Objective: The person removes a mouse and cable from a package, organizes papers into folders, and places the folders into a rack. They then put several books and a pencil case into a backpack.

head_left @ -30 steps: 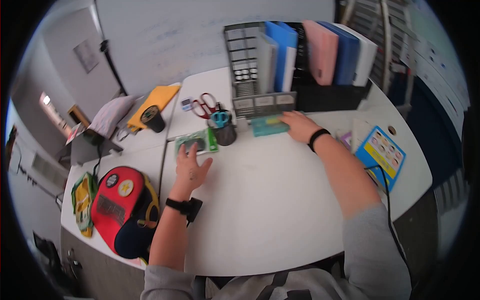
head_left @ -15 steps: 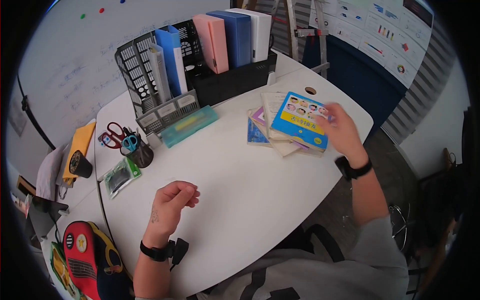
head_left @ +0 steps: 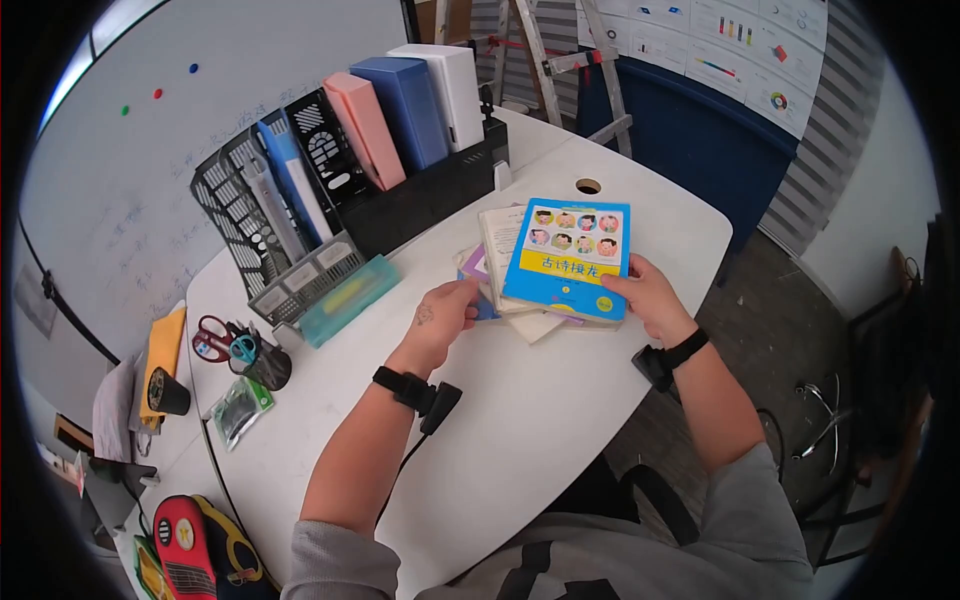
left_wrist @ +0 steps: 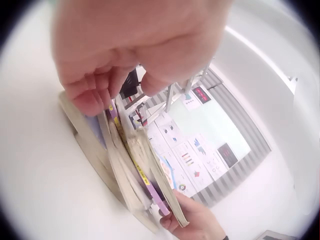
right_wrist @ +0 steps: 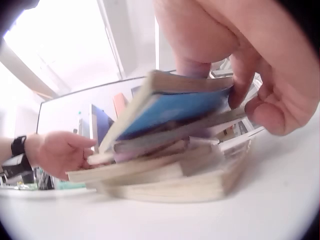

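Observation:
A blue picture-covered book (head_left: 570, 255) tops a loose pile of several worn books. My right hand (head_left: 657, 302) pinches its right edge, thumb on the cover and fingers underneath. In the right wrist view, that book (right_wrist: 175, 112) is tilted up at one side over the books below (right_wrist: 165, 187). My left hand (head_left: 443, 318) is at the pile's left side, its fingers loosely bent and the fingertips right at the book edges. The left wrist view shows a gap between its thumb and fingers, beside a purple-spined book (left_wrist: 145, 180) within the pile.
Behind the pile stands a black file rack (head_left: 430, 190) with several binders. A teal pencil case (head_left: 350, 300) lies before it. Further left are a pen cup (head_left: 268, 365) with scissors, a green-edged packet (head_left: 240, 410) and a red-and-navy bag (head_left: 190, 545). A cable hole (head_left: 588, 186) lies beyond the books.
The view has turned right. My right hand has gone from the pencil case to the blue book and taken its edge. My left hand has moved across the table to the pile's left side.

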A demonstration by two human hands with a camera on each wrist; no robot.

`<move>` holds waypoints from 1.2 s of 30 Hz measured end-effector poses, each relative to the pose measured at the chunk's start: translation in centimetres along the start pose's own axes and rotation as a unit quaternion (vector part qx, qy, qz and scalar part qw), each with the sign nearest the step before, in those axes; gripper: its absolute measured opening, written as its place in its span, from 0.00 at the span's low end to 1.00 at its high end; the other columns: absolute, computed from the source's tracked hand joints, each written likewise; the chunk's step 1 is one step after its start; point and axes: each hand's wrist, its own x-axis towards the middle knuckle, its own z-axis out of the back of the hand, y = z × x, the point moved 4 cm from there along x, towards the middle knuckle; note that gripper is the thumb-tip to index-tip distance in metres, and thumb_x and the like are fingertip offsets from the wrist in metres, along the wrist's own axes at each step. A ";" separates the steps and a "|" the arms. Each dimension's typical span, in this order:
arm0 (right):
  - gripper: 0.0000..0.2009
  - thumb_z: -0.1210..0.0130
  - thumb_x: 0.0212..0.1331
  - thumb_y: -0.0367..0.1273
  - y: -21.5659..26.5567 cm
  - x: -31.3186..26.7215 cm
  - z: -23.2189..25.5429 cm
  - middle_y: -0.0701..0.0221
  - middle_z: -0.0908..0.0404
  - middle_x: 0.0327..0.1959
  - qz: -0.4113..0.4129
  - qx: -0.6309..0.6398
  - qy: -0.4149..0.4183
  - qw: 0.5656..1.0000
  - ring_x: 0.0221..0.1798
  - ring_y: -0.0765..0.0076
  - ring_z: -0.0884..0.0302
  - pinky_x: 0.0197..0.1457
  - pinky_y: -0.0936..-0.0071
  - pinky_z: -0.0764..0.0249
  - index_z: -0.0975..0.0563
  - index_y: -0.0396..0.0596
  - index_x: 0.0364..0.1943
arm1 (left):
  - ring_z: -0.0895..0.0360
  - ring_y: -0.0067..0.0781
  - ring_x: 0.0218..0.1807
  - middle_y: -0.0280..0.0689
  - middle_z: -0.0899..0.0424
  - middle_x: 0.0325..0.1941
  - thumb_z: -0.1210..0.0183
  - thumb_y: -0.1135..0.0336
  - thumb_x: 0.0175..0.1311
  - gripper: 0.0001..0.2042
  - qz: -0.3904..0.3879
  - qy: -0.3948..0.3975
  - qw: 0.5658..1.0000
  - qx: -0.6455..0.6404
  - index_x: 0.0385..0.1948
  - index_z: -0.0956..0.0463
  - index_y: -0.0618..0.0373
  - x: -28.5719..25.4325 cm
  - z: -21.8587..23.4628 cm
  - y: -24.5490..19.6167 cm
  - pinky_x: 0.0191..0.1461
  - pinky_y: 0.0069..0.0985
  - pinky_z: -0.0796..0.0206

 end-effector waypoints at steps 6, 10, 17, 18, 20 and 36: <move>0.25 0.44 0.64 0.21 1.3 -4.1 1.6 0.61 0.22 0.59 0.113 0.259 -0.024 0.959 0.58 0.66 0.22 0.61 0.70 0.24 0.34 0.37 0.65 | 0.25 0.27 0.50 0.38 0.21 0.54 0.43 0.51 0.72 0.27 -0.026 0.055 0.997 -0.047 0.61 0.28 0.66 -5.8 -1.1 0.3 0.54 0.26 0.29; 0.24 0.47 0.66 0.20 1.3 -8.6 -5.0 0.61 0.22 0.61 0.146 0.292 0.100 0.940 0.60 0.65 0.22 0.65 0.67 0.26 0.36 0.39 0.66 | 0.32 0.42 0.71 0.45 0.35 0.73 0.41 0.54 0.71 0.36 -0.158 0.204 0.943 -0.208 0.74 0.47 0.60 -12.1 -0.7 0.2 0.70 0.37 0.34; 0.28 0.42 0.64 0.53 5.2 -1.8 -2.7 0.55 0.17 0.52 0.176 -0.215 0.000 0.961 0.44 0.55 0.15 0.50 0.68 0.21 0.21 0.43 0.55 | 0.26 0.48 0.67 0.48 0.28 0.69 0.44 0.68 0.70 0.27 -0.005 -0.005 0.953 -0.303 0.70 0.41 0.61 -18.1 4.1 4.8 0.67 0.45 0.29; 0.33 0.43 0.62 0.57 5.2 0.4 -1.8 0.53 0.17 0.51 0.152 -0.318 -0.046 0.935 0.48 0.52 0.16 0.53 0.67 0.22 0.23 0.40 0.56 | 0.26 0.48 0.67 0.48 0.28 0.69 0.44 0.68 0.70 0.27 -0.007 -0.008 0.951 -0.309 0.70 0.41 0.61 -18.3 4.6 5.5 0.67 0.45 0.29; 0.37 0.45 0.61 0.60 4.6 2.1 -2.2 0.50 0.18 0.51 0.135 -0.419 -0.087 0.894 0.51 0.48 0.17 0.56 0.65 0.23 0.24 0.37 0.58 | 0.26 0.49 0.67 0.48 0.28 0.69 0.46 0.68 0.71 0.27 0.004 -0.047 0.946 -0.320 0.70 0.41 0.60 -18.7 5.8 7.1 0.67 0.47 0.29; 0.20 0.49 0.71 0.31 1.2 -12.0 -5.0 0.69 0.16 0.47 0.049 0.185 0.036 0.981 0.29 0.81 0.20 0.17 0.82 0.35 0.34 0.49 0.66 | 0.32 0.51 0.71 0.49 0.35 0.74 0.51 0.74 0.70 0.29 0.029 0.051 0.909 -0.414 0.73 0.47 0.55 -18.6 6.4 6.9 0.71 0.50 0.33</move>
